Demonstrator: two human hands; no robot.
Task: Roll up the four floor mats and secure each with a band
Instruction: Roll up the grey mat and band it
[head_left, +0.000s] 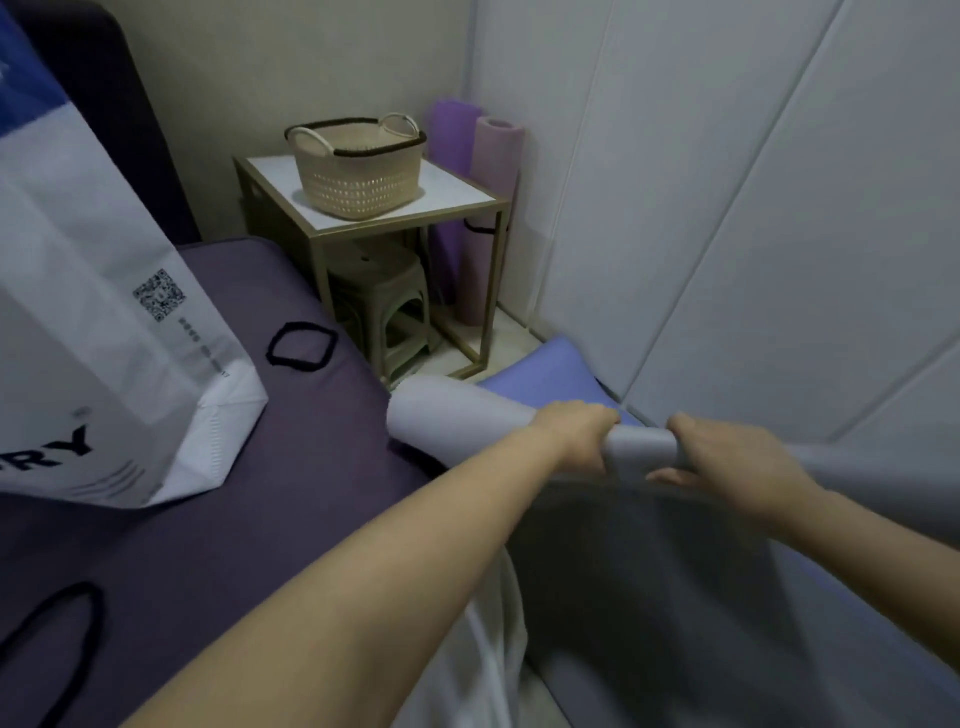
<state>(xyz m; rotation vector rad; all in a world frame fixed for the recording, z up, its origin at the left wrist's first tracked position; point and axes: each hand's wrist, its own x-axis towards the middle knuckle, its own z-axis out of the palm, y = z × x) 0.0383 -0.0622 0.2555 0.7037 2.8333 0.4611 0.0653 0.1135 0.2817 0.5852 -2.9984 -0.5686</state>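
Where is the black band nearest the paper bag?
In the head view, left of centre, the black band lies flat on the purple bed, between the white paper bag and the plastic stool.

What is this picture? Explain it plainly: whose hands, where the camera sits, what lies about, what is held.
No machine here: a person's bare hands, filmed by one camera worn on the head, looking forward and down. The left hand and right hand both grip a partly rolled grey mat, over a blue mat. On the purple padded surface lie a white paper bag, a black band and a second band. In the corner a purple roll and a pink roll stand upright beside a side table bearing a basket.
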